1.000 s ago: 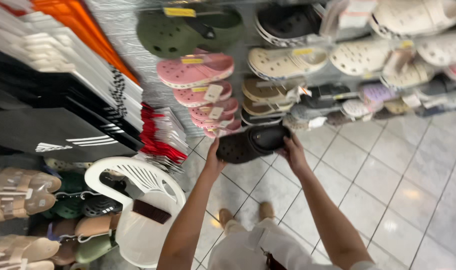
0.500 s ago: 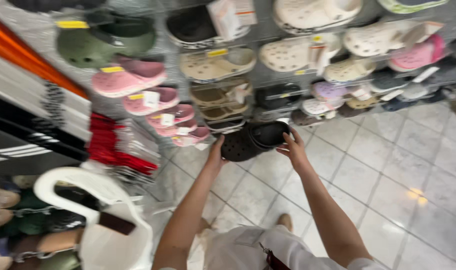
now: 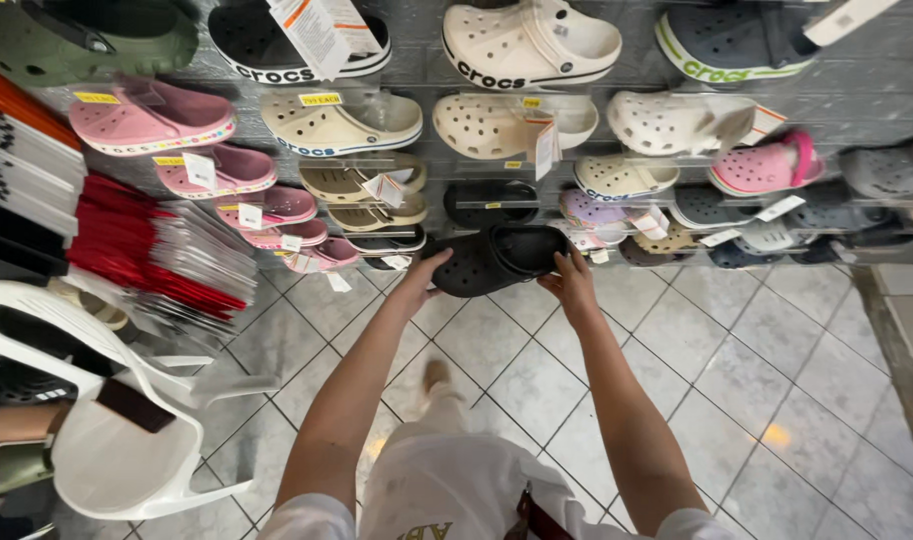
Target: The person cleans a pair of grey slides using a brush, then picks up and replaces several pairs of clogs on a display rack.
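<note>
Black clog [image 3: 497,258] held level between both hands, out at arm's length, just in front of the lower rows of the wall rack [image 3: 857,100] and above the floor [image 3: 737,380]. Left hand [image 3: 422,278] cupped against the perforated toe end, thumb up, fingers curled under. Right hand [image 3: 574,285] pinching the rim at the heel end, fingers spread along the edge.

Risks, as a judgement: only fingertip contact at each end, nothing under the middle, so a slip of either hand could tip the clog and drop it onto the hard tiles. Very near the hanging clogs and their paper tags [image 3: 547,150]; a careless push forward could knock a neighbour off its peg or snag a tag. Close on the left, a white chair [image 3: 97,470] and stacked red packs [image 3: 107,230], easy to bump with an elbow or a step.

Clog: moulded foam by the look, matt, rounded and bulbous at the toe, dotted with round holes, open and hollow at the back; probably light, slightly springy, grippy rather than slick. Rack: grey panel, with pink clogs [image 3: 147,115] and cream clogs [image 3: 342,120] of the same shape. Floor: glossy pale square tiles with dark grout lines. Chair: smooth rigid plastic with a curved back.
</note>
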